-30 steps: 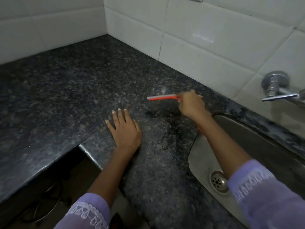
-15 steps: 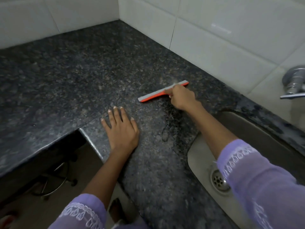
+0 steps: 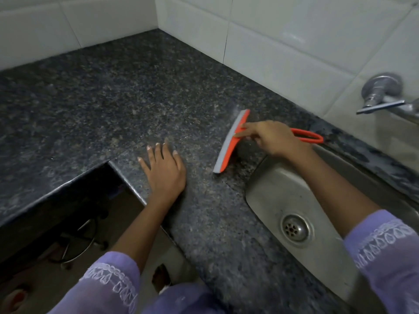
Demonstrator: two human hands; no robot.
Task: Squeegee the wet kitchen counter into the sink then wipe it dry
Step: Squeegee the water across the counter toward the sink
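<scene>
An orange squeegee point(image 3: 229, 146) with a grey rubber blade lies blade-down on the dark speckled granite counter point(image 3: 113, 105), just left of the steel sink point(image 3: 292, 196). My right hand point(image 3: 272, 137) grips its handle, index finger stretched along the head; the orange handle loop sticks out behind the hand toward the wall. My left hand point(image 3: 164, 171) rests flat on the counter with fingers spread, near the inner corner of the counter edge, holding nothing.
White tiled walls meet in a corner behind the counter. A chrome tap point(image 3: 381, 96) juts from the right wall above the sink. The sink drain point(image 3: 294, 227) sits near the front. A dark gap under the counter opens at lower left.
The squeegee has swung from lying across the counter to running front-to-back, and it has come closer to the sink. My left hand has stayed flat in place.
</scene>
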